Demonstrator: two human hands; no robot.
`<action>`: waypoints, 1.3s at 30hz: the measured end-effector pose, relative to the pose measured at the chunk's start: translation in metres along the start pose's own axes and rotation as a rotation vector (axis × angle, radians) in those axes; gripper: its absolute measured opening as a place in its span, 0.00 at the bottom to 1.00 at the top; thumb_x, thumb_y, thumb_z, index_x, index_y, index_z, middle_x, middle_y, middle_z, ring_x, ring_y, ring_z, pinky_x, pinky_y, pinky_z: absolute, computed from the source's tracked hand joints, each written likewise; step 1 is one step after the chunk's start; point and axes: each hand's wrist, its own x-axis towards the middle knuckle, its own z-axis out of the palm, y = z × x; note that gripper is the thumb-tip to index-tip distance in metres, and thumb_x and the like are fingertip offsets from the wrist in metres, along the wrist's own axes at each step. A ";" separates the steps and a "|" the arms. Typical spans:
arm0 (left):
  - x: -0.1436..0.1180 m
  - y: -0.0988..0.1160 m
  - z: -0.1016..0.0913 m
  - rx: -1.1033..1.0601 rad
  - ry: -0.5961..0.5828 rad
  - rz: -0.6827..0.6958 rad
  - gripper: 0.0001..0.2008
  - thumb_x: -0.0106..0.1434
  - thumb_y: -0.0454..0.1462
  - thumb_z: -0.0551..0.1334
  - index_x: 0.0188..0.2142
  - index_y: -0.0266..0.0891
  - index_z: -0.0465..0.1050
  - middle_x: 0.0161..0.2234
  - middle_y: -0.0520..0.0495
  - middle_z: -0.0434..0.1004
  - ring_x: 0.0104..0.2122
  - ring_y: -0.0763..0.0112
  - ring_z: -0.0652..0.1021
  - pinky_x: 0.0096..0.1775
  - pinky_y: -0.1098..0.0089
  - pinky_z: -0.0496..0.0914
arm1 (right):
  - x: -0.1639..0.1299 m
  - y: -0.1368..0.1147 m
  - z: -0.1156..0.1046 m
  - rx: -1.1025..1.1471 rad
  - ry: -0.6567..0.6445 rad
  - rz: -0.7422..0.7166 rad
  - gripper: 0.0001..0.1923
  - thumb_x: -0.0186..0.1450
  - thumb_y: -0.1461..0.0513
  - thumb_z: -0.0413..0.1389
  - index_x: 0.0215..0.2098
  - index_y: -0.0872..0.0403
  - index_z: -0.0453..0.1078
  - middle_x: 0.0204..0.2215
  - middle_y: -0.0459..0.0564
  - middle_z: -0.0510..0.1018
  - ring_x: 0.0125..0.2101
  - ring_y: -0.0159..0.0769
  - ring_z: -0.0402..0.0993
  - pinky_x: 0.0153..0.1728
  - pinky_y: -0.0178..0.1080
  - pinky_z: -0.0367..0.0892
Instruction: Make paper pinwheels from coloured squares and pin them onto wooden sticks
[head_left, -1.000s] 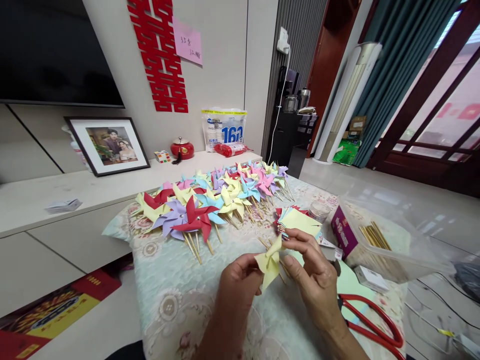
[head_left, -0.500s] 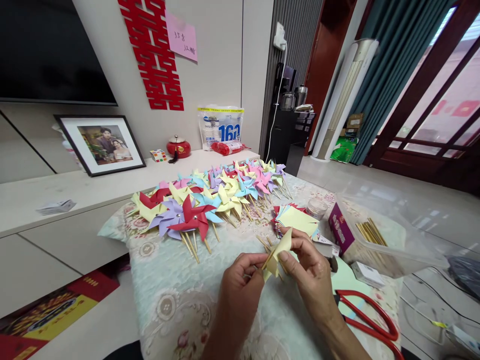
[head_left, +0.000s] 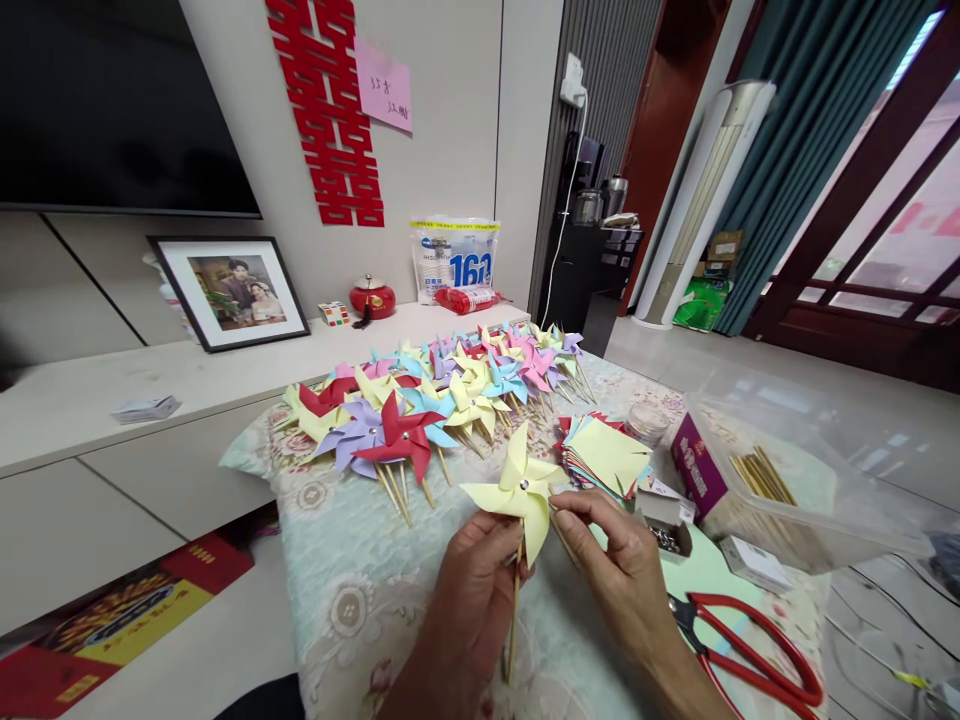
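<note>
A pale yellow paper pinwheel (head_left: pixel 519 487) on a thin wooden stick stands upright in front of me, its face turned toward the camera. My left hand (head_left: pixel 475 590) grips the stick just below the paper. My right hand (head_left: pixel 609 563) pinches the pinwheel's right-hand blade with thumb and forefinger. Behind them lies a long row of finished pinwheels (head_left: pixel 420 405) in red, purple, yellow, blue and pink on the floral cloth (head_left: pixel 352 590).
A stack of coloured paper squares (head_left: pixel 609 457) lies right of the hands, beside a small box of pins (head_left: pixel 663 515), a round jar (head_left: pixel 647 423) and a clear bin of wooden sticks (head_left: pixel 780 490). Red scissors (head_left: pixel 750 660) lie at the lower right. A white cabinet (head_left: pixel 112 400) runs along the left.
The yellow paper was folded and tilted between both hands. Now it is an open pinwheel on its stick, raised upright and facing me, with my left hand lower on the stick.
</note>
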 end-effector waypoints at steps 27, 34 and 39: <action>-0.013 -0.012 0.022 0.000 -0.008 0.018 0.13 0.47 0.33 0.70 0.35 0.40 0.81 0.30 0.50 0.78 0.26 0.74 0.65 0.29 0.73 0.59 | -0.004 -0.001 0.003 -0.344 0.068 -0.332 0.11 0.66 0.68 0.58 0.46 0.51 0.69 0.38 0.52 0.73 0.41 0.44 0.69 0.40 0.44 0.67; 0.000 -0.004 0.010 -0.059 0.043 0.060 0.12 0.49 0.33 0.70 0.35 0.42 0.79 0.34 0.50 0.78 0.31 0.70 0.71 0.33 0.72 0.65 | -0.006 -0.003 0.004 -0.206 0.043 -0.248 0.09 0.68 0.65 0.56 0.47 0.51 0.69 0.40 0.51 0.74 0.41 0.42 0.71 0.41 0.41 0.66; -0.010 0.018 0.001 0.034 0.122 0.169 0.06 0.50 0.35 0.70 0.30 0.45 0.78 0.35 0.47 0.78 0.38 0.59 0.75 0.36 0.67 0.70 | -0.009 -0.003 0.013 -0.050 -0.298 0.095 0.06 0.69 0.61 0.54 0.36 0.51 0.72 0.30 0.45 0.75 0.31 0.36 0.71 0.33 0.36 0.62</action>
